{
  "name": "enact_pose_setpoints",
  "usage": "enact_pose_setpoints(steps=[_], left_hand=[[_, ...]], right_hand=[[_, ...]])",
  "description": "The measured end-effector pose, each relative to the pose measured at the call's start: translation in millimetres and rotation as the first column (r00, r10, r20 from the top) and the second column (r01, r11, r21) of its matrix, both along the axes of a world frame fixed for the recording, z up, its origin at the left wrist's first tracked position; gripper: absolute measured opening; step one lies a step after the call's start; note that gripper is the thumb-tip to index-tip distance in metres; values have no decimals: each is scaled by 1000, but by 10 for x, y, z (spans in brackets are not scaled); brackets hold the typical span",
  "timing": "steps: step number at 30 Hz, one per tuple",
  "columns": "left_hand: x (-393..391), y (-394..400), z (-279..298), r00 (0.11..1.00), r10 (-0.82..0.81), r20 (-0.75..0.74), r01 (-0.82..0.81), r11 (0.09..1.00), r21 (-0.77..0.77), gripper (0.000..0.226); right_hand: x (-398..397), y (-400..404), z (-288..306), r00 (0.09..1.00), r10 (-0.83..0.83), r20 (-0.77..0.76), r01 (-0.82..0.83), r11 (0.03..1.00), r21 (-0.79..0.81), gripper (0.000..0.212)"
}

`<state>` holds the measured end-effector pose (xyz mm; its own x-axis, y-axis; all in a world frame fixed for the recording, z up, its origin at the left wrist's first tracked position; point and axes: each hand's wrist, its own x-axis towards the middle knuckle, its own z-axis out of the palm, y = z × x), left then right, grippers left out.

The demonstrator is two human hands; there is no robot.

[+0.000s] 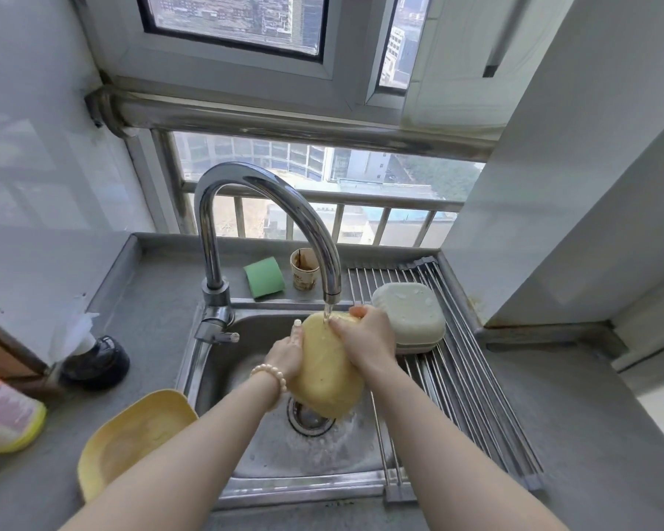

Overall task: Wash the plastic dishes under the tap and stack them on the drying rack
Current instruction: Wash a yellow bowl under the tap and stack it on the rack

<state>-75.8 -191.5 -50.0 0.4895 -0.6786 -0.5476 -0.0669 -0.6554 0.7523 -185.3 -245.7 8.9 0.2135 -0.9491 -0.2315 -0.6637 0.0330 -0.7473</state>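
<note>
A yellow plastic dish (328, 373) is held bottom-up over the sink (246, 450), its upper end under the water running from the tap (332, 297). My left hand (286, 356) grips its left edge. My right hand (365, 335) grips its top right edge, fingers curled over the rim beside the stream. Two pale dishes (411, 318) lie stacked upside down on the steel roll-up drying rack (472, 400), right of the sink. Another yellow dish (131, 438) rests on the counter at the lower left, partly hidden by my left forearm.
A green sponge (264, 279) and a stained paper cup (304, 269) stand behind the sink. A black holder with tissue (94, 362) and a yellow-orange bottle (4, 415) sit on the left counter. The tap lever (217, 335) points right. A wall corner stands at the right.
</note>
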Motion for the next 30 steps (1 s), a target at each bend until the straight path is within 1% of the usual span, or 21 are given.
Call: enact_pose_setpoints(steps=[2,3,5,7,9,11,12,13,14,16,18,20,21,22,24,25,27,28,29,30], left_hand=[[-112,-44,20,996,82,-45,-85,993,-83,59],[-162,-68,45,993,116,-36,-119,984,-131,55],[-220,-105,93,988,150,31,-141,966,-215,48],[-240,-129,151,982,120,145,-81,965,-251,42],[-225,-139,221,956,48,290,22,972,-235,39],[-201,-143,307,878,-58,476,166,968,-190,38],[-195,-139,355,823,-113,556,247,954,-172,35],[-185,-129,396,779,-156,607,322,931,-174,32],[-168,-115,433,754,-184,631,384,902,-196,28],[-81,-66,485,731,-217,647,467,850,-243,24],[31,-22,500,728,-187,660,480,826,-295,25],[131,40,498,785,-86,613,389,839,-381,29],[151,57,501,829,-20,559,311,847,-430,31],[174,78,491,862,44,505,225,859,-460,32],[194,115,443,899,130,418,74,896,-438,35],[208,125,398,912,149,382,18,916,-401,37],[229,133,312,944,162,286,-59,939,-338,41],[233,125,273,963,166,212,-91,941,-326,43],[232,114,242,977,180,114,-138,941,-309,47],[228,102,228,977,212,-20,-209,938,-275,52]], right_hand=[[-35,-19,61,1000,7,-5,-7,999,-49,56],[-62,-27,76,1000,0,0,0,998,-70,55],[-116,-34,85,999,-35,37,38,995,-96,52],[-188,-56,49,983,-118,140,125,991,-48,47],[-261,-81,-58,919,-267,291,243,963,114,38],[-310,-87,-199,777,-472,416,347,873,343,28],[-319,-81,-256,693,-565,447,370,811,452,24],[-319,-69,-291,621,-638,456,374,751,544,20],[-307,-62,-319,571,-691,443,369,698,614,18],[-252,-55,-364,527,-750,400,333,615,715,18],[-166,-59,-385,517,-760,394,267,581,769,18],[-48,-64,-396,538,-740,403,213,582,785,24],[-4,-69,-378,554,-723,413,190,593,783,25],[50,-79,-356,566,-712,416,191,603,774,20],[138,-89,-251,594,-686,421,226,645,730,7],[179,-101,-201,609,-659,441,237,683,691,8],[242,-129,-150,668,-571,477,276,785,554,17],[267,-132,-123,711,-514,480,292,837,464,19],[284,-129,-93,766,-444,465,297,886,356,20],[296,-126,-73,833,-356,424,281,932,230,17]])
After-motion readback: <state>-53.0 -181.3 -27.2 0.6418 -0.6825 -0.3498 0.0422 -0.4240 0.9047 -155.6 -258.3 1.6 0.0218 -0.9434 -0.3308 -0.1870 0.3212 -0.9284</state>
